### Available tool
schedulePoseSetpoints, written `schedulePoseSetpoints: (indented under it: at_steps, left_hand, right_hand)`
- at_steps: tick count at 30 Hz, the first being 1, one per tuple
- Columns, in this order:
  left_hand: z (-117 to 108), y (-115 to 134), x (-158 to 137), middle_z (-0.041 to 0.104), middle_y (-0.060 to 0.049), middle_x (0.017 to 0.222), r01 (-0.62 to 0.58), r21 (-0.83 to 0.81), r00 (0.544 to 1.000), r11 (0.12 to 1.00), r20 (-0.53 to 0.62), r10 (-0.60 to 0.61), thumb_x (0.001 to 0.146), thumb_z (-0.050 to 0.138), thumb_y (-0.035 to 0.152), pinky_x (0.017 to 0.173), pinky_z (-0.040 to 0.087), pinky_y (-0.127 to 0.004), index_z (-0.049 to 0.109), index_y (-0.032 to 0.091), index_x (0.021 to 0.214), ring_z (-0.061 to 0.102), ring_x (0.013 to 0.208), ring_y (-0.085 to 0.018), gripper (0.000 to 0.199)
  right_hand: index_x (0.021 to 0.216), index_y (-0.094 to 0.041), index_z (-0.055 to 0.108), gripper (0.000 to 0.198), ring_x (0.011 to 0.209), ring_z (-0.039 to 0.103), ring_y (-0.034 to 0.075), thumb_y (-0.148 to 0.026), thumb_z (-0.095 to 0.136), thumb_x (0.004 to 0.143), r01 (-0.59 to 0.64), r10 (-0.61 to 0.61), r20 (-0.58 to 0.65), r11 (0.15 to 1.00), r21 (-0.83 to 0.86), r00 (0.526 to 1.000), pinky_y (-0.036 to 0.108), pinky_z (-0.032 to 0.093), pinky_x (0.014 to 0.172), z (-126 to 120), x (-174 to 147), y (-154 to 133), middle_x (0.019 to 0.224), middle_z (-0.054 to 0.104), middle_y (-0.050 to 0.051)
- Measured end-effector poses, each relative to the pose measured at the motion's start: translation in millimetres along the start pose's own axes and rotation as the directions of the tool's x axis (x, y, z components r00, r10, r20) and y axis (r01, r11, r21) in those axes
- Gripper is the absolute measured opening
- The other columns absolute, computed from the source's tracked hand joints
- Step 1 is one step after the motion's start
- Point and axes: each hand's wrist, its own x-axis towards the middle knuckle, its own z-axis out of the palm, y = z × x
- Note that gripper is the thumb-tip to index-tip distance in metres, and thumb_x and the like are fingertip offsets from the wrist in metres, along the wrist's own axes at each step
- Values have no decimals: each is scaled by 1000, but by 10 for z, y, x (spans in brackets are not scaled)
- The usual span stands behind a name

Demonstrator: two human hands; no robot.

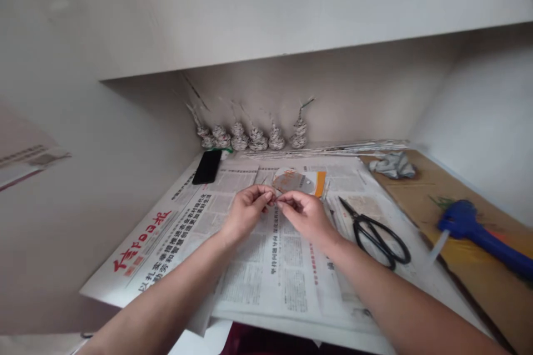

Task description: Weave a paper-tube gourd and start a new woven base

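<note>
My left hand [249, 208] and my right hand [307, 215] meet over the middle of a newspaper-covered table, both closed in a fingertip pinch. Their fingertips almost touch. Whatever they pinch is too small and too covered by the fingers to name. Just beyond the fingers lies a flat packet [319, 183] with an orange edge and a rounded, see-through-looking part. Black-handled scissors [377, 238] rest to the right of my right hand, blades pointing away to the left. Newspaper sheets [250, 283] spread beneath both forearms.
Along the back wall stand several gourd-shaped pieces of coiled paper [257, 140], beside thin paper rods [333, 151]. A black phone [207, 167] lies back left. On the right, cardboard [425, 191] bears a crumpled grey cloth [393, 165] and a blue glue gun [462, 221]. A shelf overhangs.
</note>
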Motion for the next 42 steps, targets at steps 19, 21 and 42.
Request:
schedulePoseSetpoints:
  at_steps: [19,21,42]
  left_hand:
    - [-105,65,-73,67,-6,98,-388,140,917,911,156,367,85,63,21,86,49,-34,74,29,103,61,94,-17,23]
    - [-97,64,-80,67,-7,98,-400,130,911,907,169,377,85,63,21,85,49,-34,75,28,102,61,94,-17,22]
    - [-64,30,-118,71,-7,99,-231,-84,937,969,250,245,83,67,21,85,49,-34,74,22,98,65,93,-18,17]
  right_hand:
    - [71,-17,72,15,55,52,7,-28,80,66,-497,392,306,679,540,868,18,34,44,-176,47,-240,67,64,0]
    - [71,-15,72,16,55,52,6,-26,81,64,-534,401,354,655,534,845,17,33,44,-201,61,-236,66,64,1]
    - [56,-15,63,12,42,44,5,-20,74,56,-573,433,375,601,558,820,19,19,40,-209,67,-274,51,59,-1]
